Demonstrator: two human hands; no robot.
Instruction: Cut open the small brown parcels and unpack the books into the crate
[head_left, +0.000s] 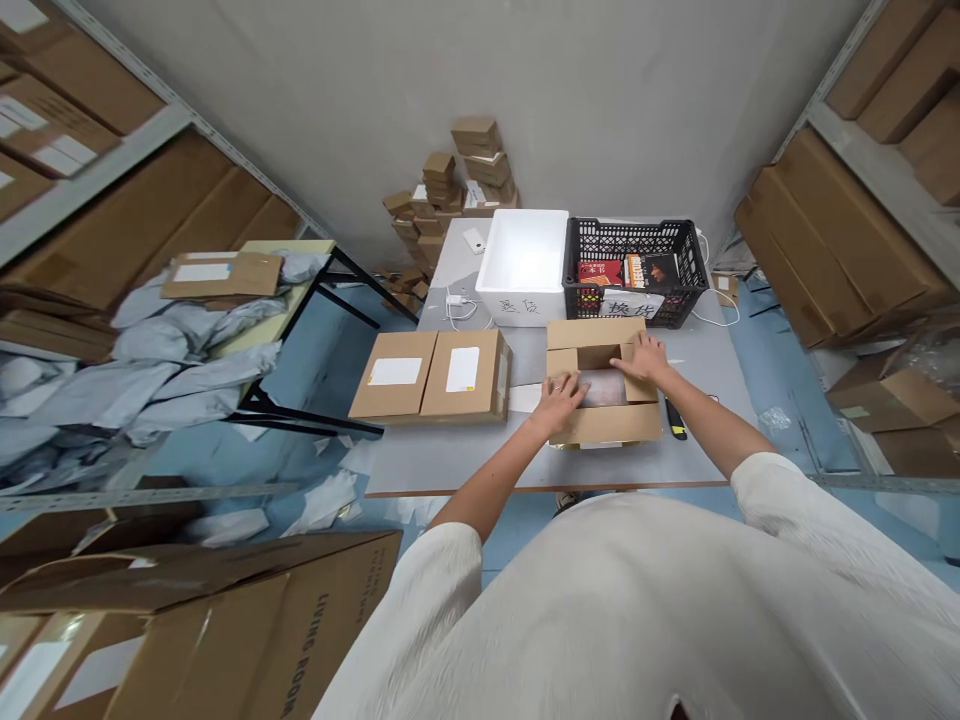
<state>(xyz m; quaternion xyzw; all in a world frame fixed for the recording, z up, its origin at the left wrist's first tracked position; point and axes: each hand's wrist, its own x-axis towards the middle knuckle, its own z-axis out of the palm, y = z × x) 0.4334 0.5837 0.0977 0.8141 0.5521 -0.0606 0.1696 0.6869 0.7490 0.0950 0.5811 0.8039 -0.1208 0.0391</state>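
An open cardboard box stands on the table in front of me, its flaps folded outward. Something pale and flat, perhaps in clear wrapping, lies inside; I cannot make out its kind. Over the box's left side my left hand rests with its fingers apart, touching the flap. My right hand lies on the right flap near the far corner, thumb stretched toward the opening and fingers spread. Just right of the box is a black and yellow utility knife, lying on the tabletop.
Two closed cartons with white labels stand left on the grey table. Behind are a white foam box and a black crate holding books. White cables lie nearby. Shelves with cartons flank both sides; grey parcels cover a side table.
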